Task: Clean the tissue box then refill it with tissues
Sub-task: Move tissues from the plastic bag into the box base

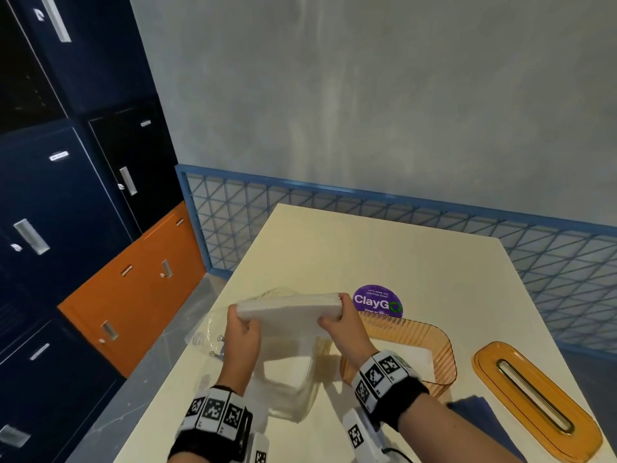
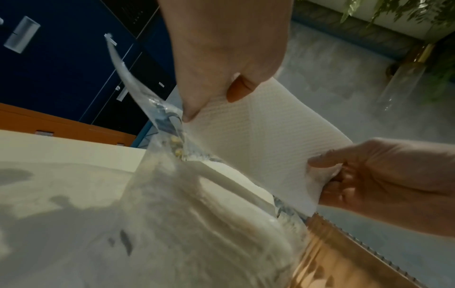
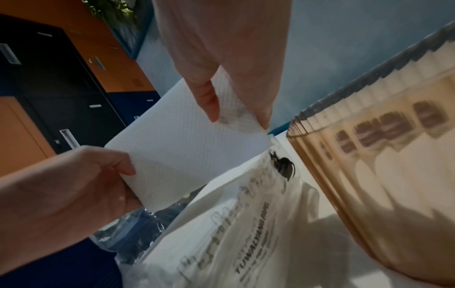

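Observation:
A white stack of tissues (image 1: 290,309) hangs above the table, held at both ends. My left hand (image 1: 238,317) pinches its left end and my right hand (image 1: 337,312) pinches its right end. In the left wrist view my left hand (image 2: 214,103) has its thumb on top of the stack (image 2: 265,140). In the right wrist view my right hand (image 3: 236,115) pinches the stack's (image 3: 182,148) corner. Below lies the clear plastic tissue pack (image 1: 283,382), open. The ribbed orange tissue box (image 1: 434,349) stands open just right of it. Its slotted orange lid (image 1: 534,402) lies further right.
A blue cloth (image 1: 467,409) lies between box and lid near the front edge. A purple ClayGo sticker (image 1: 377,302) is on the cream table (image 1: 367,248) behind the box. Blue and orange lockers (image 1: 83,228) stand to the left, a blue mesh fence (image 1: 467,235) behind.

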The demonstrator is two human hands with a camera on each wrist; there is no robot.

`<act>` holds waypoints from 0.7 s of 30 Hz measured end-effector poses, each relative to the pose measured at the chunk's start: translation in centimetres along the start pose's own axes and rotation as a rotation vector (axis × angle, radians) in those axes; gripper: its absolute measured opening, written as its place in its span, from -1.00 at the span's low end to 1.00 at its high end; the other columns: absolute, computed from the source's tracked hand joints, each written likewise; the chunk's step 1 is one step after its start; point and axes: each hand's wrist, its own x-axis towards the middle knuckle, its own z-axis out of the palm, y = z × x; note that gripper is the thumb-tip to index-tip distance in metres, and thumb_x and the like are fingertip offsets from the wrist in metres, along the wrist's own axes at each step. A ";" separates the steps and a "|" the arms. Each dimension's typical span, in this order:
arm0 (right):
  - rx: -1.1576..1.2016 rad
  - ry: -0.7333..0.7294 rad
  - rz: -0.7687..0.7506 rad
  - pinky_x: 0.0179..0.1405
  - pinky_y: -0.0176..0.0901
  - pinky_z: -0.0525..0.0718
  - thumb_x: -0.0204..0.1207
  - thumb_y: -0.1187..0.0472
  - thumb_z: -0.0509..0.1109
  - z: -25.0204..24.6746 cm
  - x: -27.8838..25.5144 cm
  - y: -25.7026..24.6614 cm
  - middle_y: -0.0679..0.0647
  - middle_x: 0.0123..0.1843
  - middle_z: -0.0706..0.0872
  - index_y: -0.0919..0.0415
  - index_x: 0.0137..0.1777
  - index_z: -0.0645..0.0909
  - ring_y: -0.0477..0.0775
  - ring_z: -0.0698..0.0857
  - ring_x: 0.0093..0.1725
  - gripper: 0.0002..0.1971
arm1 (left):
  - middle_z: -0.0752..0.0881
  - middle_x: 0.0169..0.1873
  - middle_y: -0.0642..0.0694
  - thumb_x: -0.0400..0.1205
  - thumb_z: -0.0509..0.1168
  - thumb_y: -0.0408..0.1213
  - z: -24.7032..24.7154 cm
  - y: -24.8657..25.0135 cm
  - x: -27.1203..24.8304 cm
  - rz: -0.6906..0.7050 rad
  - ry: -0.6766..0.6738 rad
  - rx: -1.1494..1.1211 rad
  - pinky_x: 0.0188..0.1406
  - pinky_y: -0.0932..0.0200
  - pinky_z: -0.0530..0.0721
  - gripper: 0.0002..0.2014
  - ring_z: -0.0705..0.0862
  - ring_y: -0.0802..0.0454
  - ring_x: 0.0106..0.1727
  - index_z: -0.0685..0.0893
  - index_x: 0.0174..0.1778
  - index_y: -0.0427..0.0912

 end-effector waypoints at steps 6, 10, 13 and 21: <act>-0.067 -0.057 0.065 0.23 -0.06 0.60 0.50 0.48 0.26 0.0 0.0 0.4 0.19 0.21 0.62 0.20 0.25 0.38 0.13 0.60 0.24 -0.64 | 0.54 0.12 -0.13 0.65 0.09 -0.55 0.4 0.2 -0.4 -0.047 -0.029 0.029 0.22 0.05 0.51 -0.70 0.51 -0.03 0.15 0.38 0.28 -0.24; -0.035 -0.018 0.014 0.03 -0.24 0.55 0.60 0.41 0.23 -1.7 -0.6 -1.7 0.07 0.15 0.62 0.15 0.26 0.46 0.04 0.58 0.16 -0.72 | 0.56 0.04 -0.15 0.66 0.07 -0.52 1.1 2.4 -0.4 0.035 -0.045 0.040 0.07 0.09 0.50 -0.76 0.54 -0.09 0.06 0.37 0.22 -0.23; -0.087 0.043 -0.003 0.03 -0.09 0.62 0.62 0.28 0.26 -5.4 -1.0 -3.3 0.09 0.21 0.65 0.17 0.34 0.49 0.11 0.62 0.17 -0.69 | 0.56 -0.08 -0.11 0.67 0.12 -0.43 3.0 4.2 -0.2 0.083 -0.090 0.058 -0.23 0.16 0.53 -0.85 0.55 -0.02 -0.10 0.40 0.14 -0.22; -0.180 0.170 0.291 -0.25 -0.09 0.77 0.57 0.32 0.29 -15.4 -3.6 -1.4 0.21 0.14 0.65 0.25 0.18 0.55 0.18 0.66 0.04 -0.80 | 0.57 -0.08 -0.14 0.61 0.30 -0.35 11.7 4.8 -2.0 -0.096 -0.377 0.233 -0.41 0.33 0.48 -0.72 0.58 -0.05 -0.11 0.44 0.21 -0.26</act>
